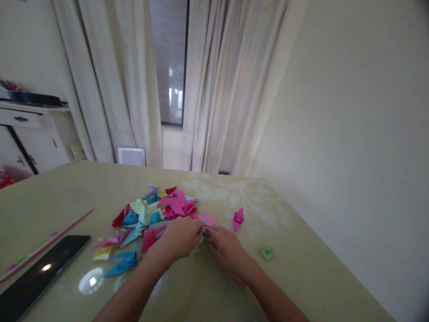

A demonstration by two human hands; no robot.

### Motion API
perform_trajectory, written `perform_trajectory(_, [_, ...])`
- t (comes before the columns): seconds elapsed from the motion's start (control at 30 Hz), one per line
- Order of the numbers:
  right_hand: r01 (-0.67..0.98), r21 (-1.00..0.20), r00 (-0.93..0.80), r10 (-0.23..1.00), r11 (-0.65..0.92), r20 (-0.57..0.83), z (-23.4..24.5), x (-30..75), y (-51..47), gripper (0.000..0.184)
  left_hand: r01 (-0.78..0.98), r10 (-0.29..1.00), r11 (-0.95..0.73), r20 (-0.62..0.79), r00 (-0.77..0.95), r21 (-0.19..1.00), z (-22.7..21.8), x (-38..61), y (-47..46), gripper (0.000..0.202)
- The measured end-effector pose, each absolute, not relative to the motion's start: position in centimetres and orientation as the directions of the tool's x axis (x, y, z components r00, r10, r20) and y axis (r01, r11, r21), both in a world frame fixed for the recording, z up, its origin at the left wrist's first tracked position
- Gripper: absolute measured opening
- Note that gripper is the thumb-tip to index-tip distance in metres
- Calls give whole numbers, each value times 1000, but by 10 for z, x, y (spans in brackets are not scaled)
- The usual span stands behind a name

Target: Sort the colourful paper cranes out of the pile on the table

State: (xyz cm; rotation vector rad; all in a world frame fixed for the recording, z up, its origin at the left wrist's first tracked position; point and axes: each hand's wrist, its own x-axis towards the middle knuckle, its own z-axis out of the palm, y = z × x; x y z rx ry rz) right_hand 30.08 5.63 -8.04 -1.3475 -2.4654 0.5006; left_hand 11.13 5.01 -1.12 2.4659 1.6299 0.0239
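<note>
My left hand [186, 235] and my right hand [223, 245] meet at the table's middle, fingertips pinched together. A small lilac-blue tip of folded paper [204, 222] shows between them; the rest of it is hidden by my fingers. Just beyond and to the left lies a heap of folded paper cranes [144, 212] in pink, red, blue, yellow and pale green. A blue paper crane [123, 262] rests left of my left forearm. To the right of my hands are a pink folded paper piece [238, 219] and a green one [267, 252].
A black phone or tablet [43, 273] lies at the left of the table [301, 277]. Beside it is a long thin pink stick [63, 231]. Curtains [241, 89], a white frame [132, 156] and a cabinet [40, 134] stand behind; a wall borders the right side.
</note>
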Motion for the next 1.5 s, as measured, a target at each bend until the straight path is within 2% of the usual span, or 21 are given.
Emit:
perform_trajectory(0.13, [719,-507,-470,870,475,149,-66,309,60,18,913,926,-345,-79,369,219,-2,97,54,21])
perform_trajectory(0.23, [629,-655,-386,900,419,205,-33,331,63,13,919,943,-305,-54,328,248,2,88,58,22])
perform_trajectory(0.3, [603,-704,-296,925,376,239,-11,353,63,16,920,945,-308,-30,325,243,4,88,60,24])
perform_trajectory(0.37, [743,-596,-183,949,305,258,5,377,64,19,913,937,-339,-8,350,229,5,93,60,27])
perform_trajectory(0.43, [898,-403,-79,966,176,246,10,399,67,21,901,922,-380,14,386,209,5,103,56,28])
perform_trajectory(0.5, [965,-254,-9,979,61,201,6,414,72,22,884,903,-425,25,429,195,1,120,51,26])
perform_trajectory(0.6, [983,-182,36,993,-15,114,-11,423,80,21,849,868,-487,3,497,205,-13,150,40,25])
perform_trajectory(0.7, [988,-152,47,997,-38,59,-23,422,83,19,796,823,-545,-12,567,262,-32,175,30,26])
perform_trajectory(0.77, [987,-160,37,998,-28,50,-23,421,82,19,769,808,-555,-16,590,317,-39,178,30,23])
perform_trajectory(0.83, [984,-178,20,998,-9,61,-17,422,78,26,775,823,-525,-21,567,352,-38,168,37,25])
perform_trajectory(0.97, [975,-217,-19,995,40,97,5,424,67,31,853,891,-446,48,451,270,-33,133,62,29])
perform_trajectory(1.03, [969,-236,-45,993,69,108,14,421,61,29,867,906,-418,48,422,272,-36,121,71,32])
perform_trajectory(1.13, [921,-337,-157,979,194,133,19,411,53,24,853,907,-394,-7,422,342,-42,117,77,22])
perform_trajectory(1.23, [805,-481,-291,938,347,189,16,393,46,21,846,906,-393,-4,422,360,-37,126,72,22])
perform_trajectory(1.33, [738,-534,-336,911,413,239,12,376,42,24,761,865,-477,77,497,440,-26,139,62,22])
perform_trajectory(1.4, [721,-534,-382,896,442,227,10,370,42,19,657,826,-538,174,537,528,-23,148,55,20])
perform_trajectory(1.5, [701,-536,-428,879,470,211,11,368,41,18,550,828,-538,278,486,639,-26,158,52,16])
